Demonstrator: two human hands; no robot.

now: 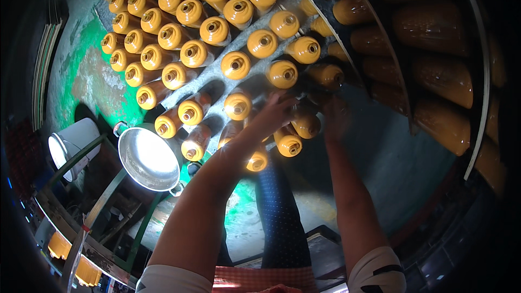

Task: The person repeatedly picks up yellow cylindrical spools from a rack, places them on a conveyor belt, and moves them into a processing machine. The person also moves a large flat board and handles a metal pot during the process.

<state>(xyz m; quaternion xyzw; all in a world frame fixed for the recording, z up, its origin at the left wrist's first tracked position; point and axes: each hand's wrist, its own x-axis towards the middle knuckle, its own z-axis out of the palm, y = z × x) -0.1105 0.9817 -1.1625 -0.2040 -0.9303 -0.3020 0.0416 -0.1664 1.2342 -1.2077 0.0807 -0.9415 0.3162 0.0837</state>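
Note:
Rows of glossy orange-yellow bottles (214,30) with narrow dark mouths stand upright across a grey surface. At the near right of the group, a shaded bottle (306,123) sits between my two hands. My left hand (279,107) reaches over the near bottles, its fingers bent against the top of that shaded bottle. On the bottle's other side is my right hand (335,113), dim and smeared, so its fingers cannot be made out. Just beyond the hands another bottle (326,76) leans to the right.
Curved shelf edges (480,76) with larger orange vessels (442,81) rise on the right. To the left are a shiny metal pan (149,158) with side handles, a white bucket (76,144) and a green metal frame (142,233). The floor (100,84) has green paint patches.

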